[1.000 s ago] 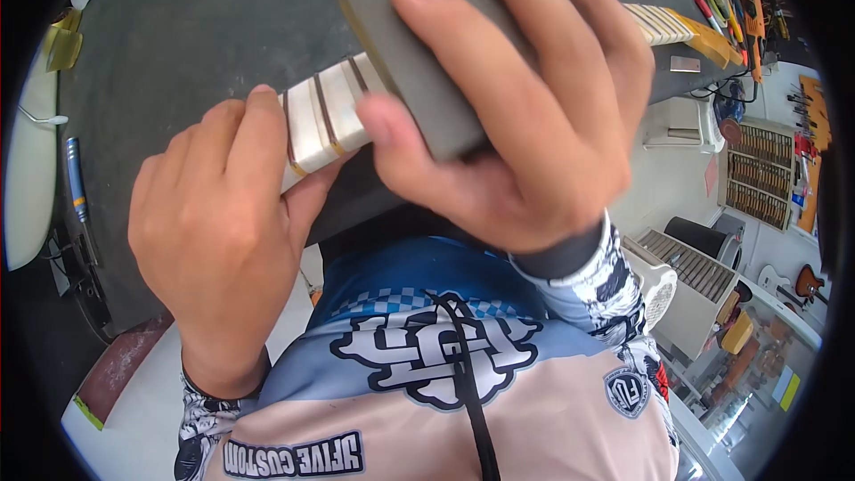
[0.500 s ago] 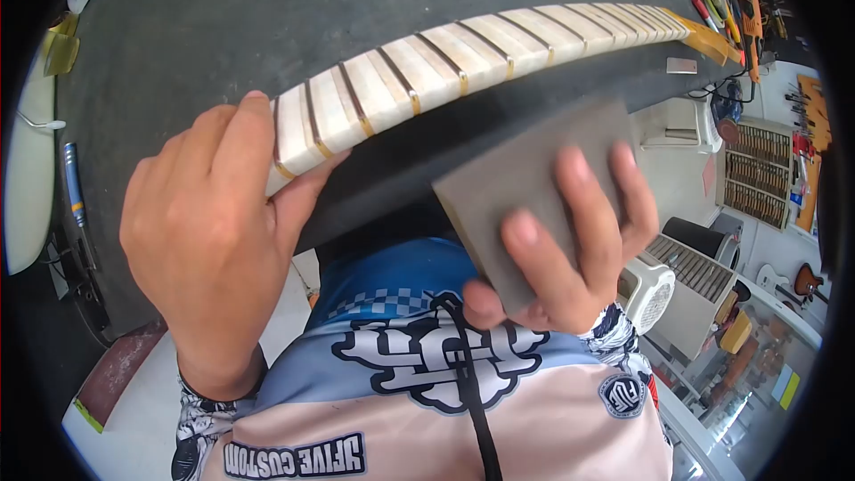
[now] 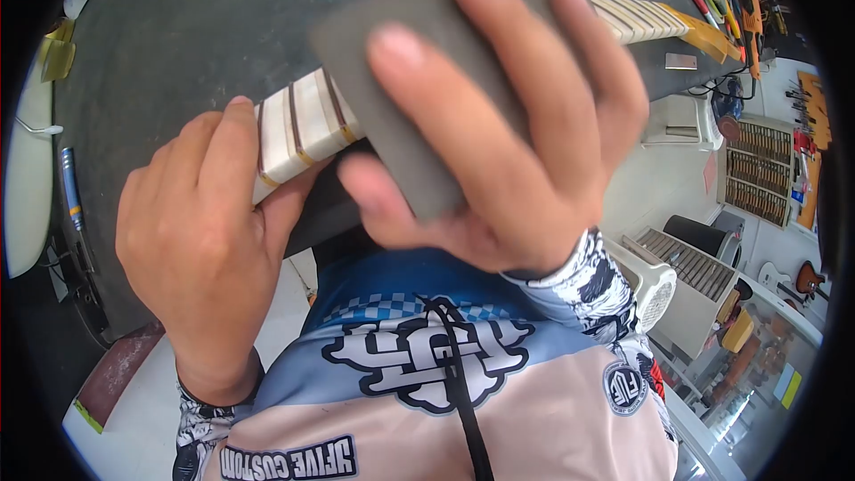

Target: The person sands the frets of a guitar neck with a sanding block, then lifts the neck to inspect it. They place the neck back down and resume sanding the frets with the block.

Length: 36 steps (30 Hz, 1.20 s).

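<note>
A guitar neck [image 3: 301, 123] with a pale fretboard and dark fret slots runs from the left of centre to the upper right, over the dark worktop. Its near left end is wrapped by my left hand [image 3: 198, 214], thumb below and fingers on top. My right hand [image 3: 508, 134] grips a flat grey block [image 3: 356, 36], blurred by motion, which lies over the middle of the neck and hides it. Whether the block touches the frets cannot be seen.
The dark worktop [image 3: 205, 18] has a blue screwdriver [image 3: 71, 187] at its left edge. A small metal plate [image 3: 680, 61] and several tools are at the upper right. Racks [image 3: 757, 174] and a white stool [image 3: 655, 289] stand off to the right.
Half a second ago the block was below the neck near my body; my right hand has brought it back up over the neck. My left hand has shifted slightly left with the neck end.
</note>
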Motion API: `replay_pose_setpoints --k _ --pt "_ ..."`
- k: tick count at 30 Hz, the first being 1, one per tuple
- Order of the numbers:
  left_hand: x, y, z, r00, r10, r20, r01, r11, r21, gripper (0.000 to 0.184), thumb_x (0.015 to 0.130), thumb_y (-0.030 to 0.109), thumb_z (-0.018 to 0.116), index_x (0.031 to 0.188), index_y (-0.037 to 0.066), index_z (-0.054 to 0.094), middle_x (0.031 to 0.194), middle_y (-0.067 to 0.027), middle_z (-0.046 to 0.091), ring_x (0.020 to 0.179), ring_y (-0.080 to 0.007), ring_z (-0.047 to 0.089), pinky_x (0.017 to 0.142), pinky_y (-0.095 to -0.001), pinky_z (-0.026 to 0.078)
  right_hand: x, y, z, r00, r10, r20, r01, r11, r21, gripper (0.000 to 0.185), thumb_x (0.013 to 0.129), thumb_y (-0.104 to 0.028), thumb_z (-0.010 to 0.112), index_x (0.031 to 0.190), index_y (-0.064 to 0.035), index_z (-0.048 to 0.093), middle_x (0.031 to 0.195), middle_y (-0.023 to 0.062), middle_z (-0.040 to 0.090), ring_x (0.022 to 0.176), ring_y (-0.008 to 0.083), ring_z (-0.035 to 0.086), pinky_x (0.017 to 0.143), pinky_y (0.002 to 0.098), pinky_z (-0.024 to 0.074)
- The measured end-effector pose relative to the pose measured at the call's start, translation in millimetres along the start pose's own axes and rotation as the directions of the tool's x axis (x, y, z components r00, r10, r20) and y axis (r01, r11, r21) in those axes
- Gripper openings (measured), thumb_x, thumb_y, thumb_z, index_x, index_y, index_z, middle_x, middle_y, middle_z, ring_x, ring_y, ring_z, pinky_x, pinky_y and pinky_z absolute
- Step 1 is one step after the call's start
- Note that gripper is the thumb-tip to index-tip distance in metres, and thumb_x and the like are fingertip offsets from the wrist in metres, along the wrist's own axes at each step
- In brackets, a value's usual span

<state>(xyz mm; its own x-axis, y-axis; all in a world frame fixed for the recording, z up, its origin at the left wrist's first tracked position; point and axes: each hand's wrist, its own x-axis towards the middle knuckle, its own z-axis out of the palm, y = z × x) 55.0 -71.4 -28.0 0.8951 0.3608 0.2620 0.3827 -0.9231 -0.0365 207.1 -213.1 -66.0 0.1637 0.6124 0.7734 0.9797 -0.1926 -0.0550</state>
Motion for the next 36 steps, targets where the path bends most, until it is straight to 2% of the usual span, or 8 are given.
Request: replay_pose_setpoints --k 8,13,17,21,25,28,31,36 --pt "0.7 -2.8 0.4 1.000 0.018 -0.002 -0.018 0.999 -0.032 0.044 0.079 0.029 0.077 0.112 0.001 0.068 0.105 -0.0121 0.071 0.087 -0.0282 0.068 0.072 -0.0372 0.048 -9.7 -10.5 -18.7 0.998 0.059 -0.004 -0.059 0.998 0.031 0.049 0.091 -0.053 0.064 0.110 -0.0082 0.073 0.102 0.0165 0.074 0.107 0.0345 0.069 0.100 0.0523 0.0484" --pt "-0.2 0.0 0.6 1.000 0.015 -0.001 -0.015 1.000 -0.019 0.044 0.077 0.027 0.079 0.111 0.001 0.068 0.103 -0.0124 0.071 0.086 -0.0282 0.068 0.072 -0.0375 0.049 17.0 7.7 10.3 0.998 -0.039 -0.053 0.039 0.999 0.006 0.045 0.087 -0.047 0.070 0.105 -0.0065 0.075 0.103 0.0056 0.076 0.104 0.0326 0.070 0.097 0.0493 0.0491" --pt "-0.3 -2.3 0.7 0.999 0.031 -0.028 -0.033 0.999 -0.040 0.043 0.076 0.025 0.081 0.109 0.001 0.069 0.101 -0.0126 0.072 0.085 -0.0288 0.068 0.071 -0.0377 0.048 -9.7 -11.8 -28.7 0.993 0.087 0.081 -0.088 0.996 0.005 0.044 0.090 -0.052 0.065 0.107 -0.0114 0.072 0.107 0.0148 0.074 0.110 0.0340 0.067 0.100 0.0504 0.0480" --pt "2.7 -1.4 -0.2 1.000 0.004 -0.005 -0.005 0.999 -0.037 0.041 0.076 0.024 0.082 0.107 0.001 0.069 0.095 -0.0126 0.071 0.081 -0.0294 0.067 0.070 -0.0378 0.048 -55.7 -22.7 -59.3 0.994 0.066 0.088 -0.055 0.991 -0.119 0.058 0.101 -0.064 0.038 0.124 -0.0157 0.059 0.118 0.0210 0.065 0.117 0.0364 0.062 0.101 0.0578 0.0470" --pt "4.9 0.4 -1.2 1.000 0.005 -0.004 -0.005 0.999 -0.034 0.040 0.077 0.024 0.083 0.106 0.001 0.069 0.093 -0.0125 0.071 0.080 -0.0296 0.067 0.069 -0.0378 0.048 -67.3 -12.5 -47.0 0.996 -0.078 -0.042 0.068 0.977 -0.203 0.061 0.102 -0.065 0.030 0.133 -0.0171 0.051 0.122 0.0113 0.063 0.116 0.0327 0.062 0.099 0.0602 0.0481" --pt "4.3 0.1 -2.3 1.000 -0.003 0.016 0.004 1.000 -0.022 0.041 0.077 0.023 0.082 0.108 0.001 0.069 0.096 -0.0126 0.071 0.081 -0.0298 0.067 0.069 -0.0377 0.048 -58.8 -16.4 -36.4 0.998 -0.022 -0.059 0.012 0.986 -0.164 0.061 0.102 -0.064 0.033 0.129 -0.0151 0.057 0.118 0.0037 0.066 0.114 0.0311 0.065 0.096 0.0598 0.0500" --pt "2.0 0.7 -1.8 1.000 -0.002 0.016 0.002 1.000 -0.010 0.043 0.075 0.021 0.081 0.111 0.002 0.068 0.100 -0.0126 0.071 0.084 -0.0300 0.067 0.070 -0.0378 0.048 -32.3 -7.0 -31.6 1.000 0.022 0.011 -0.022 0.999 -0.034 0.056 0.098 -0.061 0.048 0.120 -0.0132 0.066 0.113 0.0068 0.069 0.110 0.0321 0.067 0.097 0.0580 0.0497" --pt "-2.9 -0.7 3.1 1.000 0.018 -0.022 -0.017 1.000 0.010 0.046 0.073 0.019 0.079 0.114 0.002 0.068 0.105 -0.0124 0.071 0.089 -0.0300 0.068 0.072 -0.0384 0.048 5.2 5.1 14.1 0.990 0.092 -0.109 -0.086 0.995 0.053 0.042 0.076 -0.047 0.075 0.108 -0.0200 0.075 0.115 0.0084 0.072 0.107 0.0350 0.064 0.086 0.0463 0.0498"
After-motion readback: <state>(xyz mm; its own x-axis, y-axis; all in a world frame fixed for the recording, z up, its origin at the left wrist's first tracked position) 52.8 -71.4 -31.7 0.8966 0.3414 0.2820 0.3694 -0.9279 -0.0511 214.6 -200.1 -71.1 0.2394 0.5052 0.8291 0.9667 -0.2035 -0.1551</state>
